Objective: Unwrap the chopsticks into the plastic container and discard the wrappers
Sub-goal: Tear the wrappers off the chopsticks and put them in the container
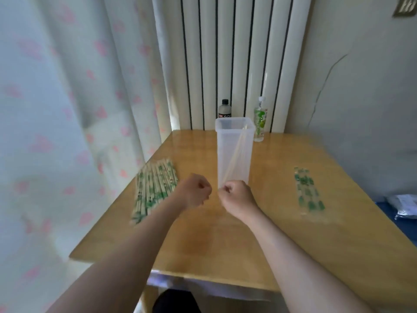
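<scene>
Both hands were raised over the wooden table (203, 233), close together but not touching, just in front of the plastic container (234, 141). The left hand (195, 191) was clenched into a fist, and nothing could be seen in it. The right hand (237, 195) was also curled tight, covering the container's lower front edge. A faint pale sliver ran along its thumb side, too blurred to tell whether it was pinching anything. The container was tall, clear and lidless, and stood upright near the middle of the table. Inside it a pair of bare chopsticks (235, 153) leaned from the bottom left corner up to the top right rim. To the left of the left hand, near the table's edge, lay a pile of wrapped chopsticks (155, 190) in green-printed sleeves, side by side. Well off to the right lay flat empty wrappers (308, 192) with the same green print. Behind the container, at the back of the table, stood a dark bottle (224, 108) and a green-labelled pouch (260, 119) before a white radiator (237, 53). A pink-patterned curtain (67, 109) hung on the left.
</scene>
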